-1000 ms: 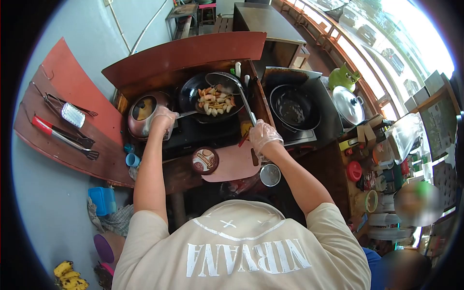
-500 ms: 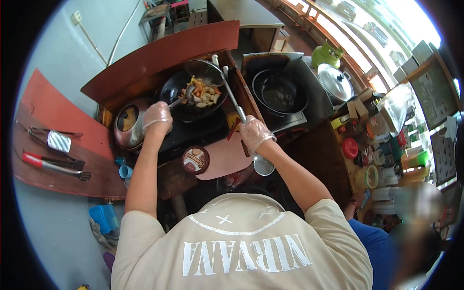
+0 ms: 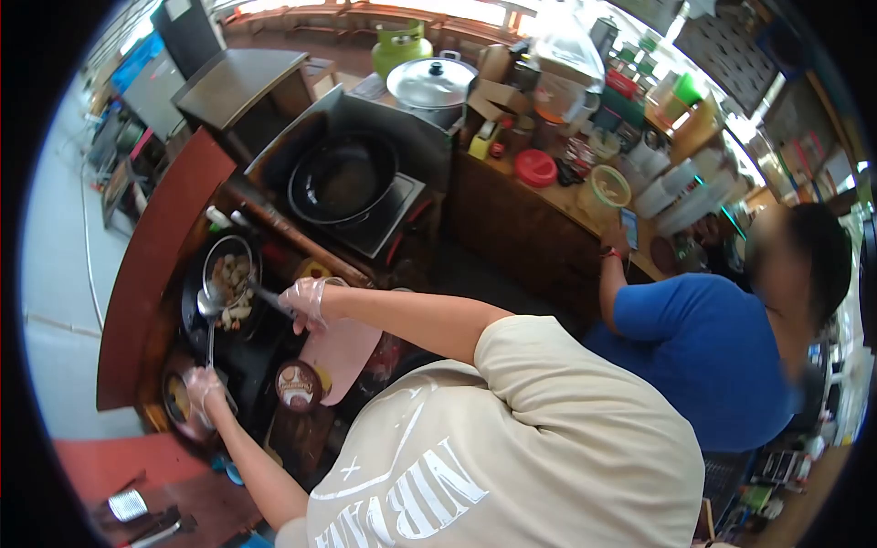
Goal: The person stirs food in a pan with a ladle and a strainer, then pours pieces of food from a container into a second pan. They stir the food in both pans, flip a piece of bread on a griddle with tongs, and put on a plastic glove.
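My left hand (image 3: 203, 390), in a clear plastic glove, is closed around the handle of a metal ladle (image 3: 211, 340). The ladle's bowl lies at the near edge of a round wire strainer (image 3: 236, 245). My right hand (image 3: 309, 303), gloved likewise, grips the strainer's handle. Pale and brownish food pieces (image 3: 235, 274) show within the strainer's ring, and others lie below it in the black wok (image 3: 190, 315). A lidded pot (image 3: 178, 402) sits right by my left hand. Below my right hand is a pink cutting board (image 3: 345, 352), with a round brown-lidded tub (image 3: 299, 385) at its edge.
A second black wok (image 3: 343, 178) sits on the neighbouring stove, behind a wooden ledge (image 3: 301, 233). Beyond it stand a large lidded pot (image 3: 434, 87) and a green gas cylinder (image 3: 402, 47). A person in blue (image 3: 694, 356) is at the cluttered counter (image 3: 553, 196) on the right.
My view has swung to the right, bringing more of the person in blue into sight. The strainer has come from the wok's far side to over the food. Both hands keep their grips.
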Demonstrator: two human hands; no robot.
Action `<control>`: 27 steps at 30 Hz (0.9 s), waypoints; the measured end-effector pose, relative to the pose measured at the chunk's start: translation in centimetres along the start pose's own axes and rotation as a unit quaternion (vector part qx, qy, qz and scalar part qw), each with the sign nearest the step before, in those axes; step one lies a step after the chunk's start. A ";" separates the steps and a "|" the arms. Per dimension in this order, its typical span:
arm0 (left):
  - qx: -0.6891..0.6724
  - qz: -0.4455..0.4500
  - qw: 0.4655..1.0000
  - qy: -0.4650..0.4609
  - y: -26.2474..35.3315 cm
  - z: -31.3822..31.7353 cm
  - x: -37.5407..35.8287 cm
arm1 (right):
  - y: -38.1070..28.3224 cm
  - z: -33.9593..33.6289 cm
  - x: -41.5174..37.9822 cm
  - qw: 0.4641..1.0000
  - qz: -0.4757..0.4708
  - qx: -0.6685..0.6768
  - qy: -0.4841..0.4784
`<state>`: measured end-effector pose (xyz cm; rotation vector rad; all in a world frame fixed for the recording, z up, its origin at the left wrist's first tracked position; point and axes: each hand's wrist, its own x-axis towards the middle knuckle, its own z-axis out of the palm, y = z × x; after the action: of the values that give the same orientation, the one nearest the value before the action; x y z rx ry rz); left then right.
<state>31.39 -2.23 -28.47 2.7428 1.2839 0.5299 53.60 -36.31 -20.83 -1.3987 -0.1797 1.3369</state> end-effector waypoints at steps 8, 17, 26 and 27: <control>0.001 -0.055 0.997 -0.047 3.1 -1.8 -2.0 | 9.6 -24.0 -5.9 0.852 -0.311 -0.323 0.270; -0.003 -0.145 0.978 0.147 8.6 -7.6 -2.7 | 26.2 -57.3 -22.3 0.536 -0.223 0.561 0.590; -0.082 0.211 0.932 0.284 30.0 -13.3 -1.3 | 28.0 -60.5 -24.8 0.567 -0.054 0.120 0.813; -0.098 0.254 0.919 0.285 34.3 -14.1 -2.9 | 27.6 -60.4 -25.2 0.541 -0.025 -0.014 0.840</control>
<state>50.11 -27.92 -9.10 2.8238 0.4831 1.4936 75.76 -99.73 -43.92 -2.0604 1.0492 -0.5300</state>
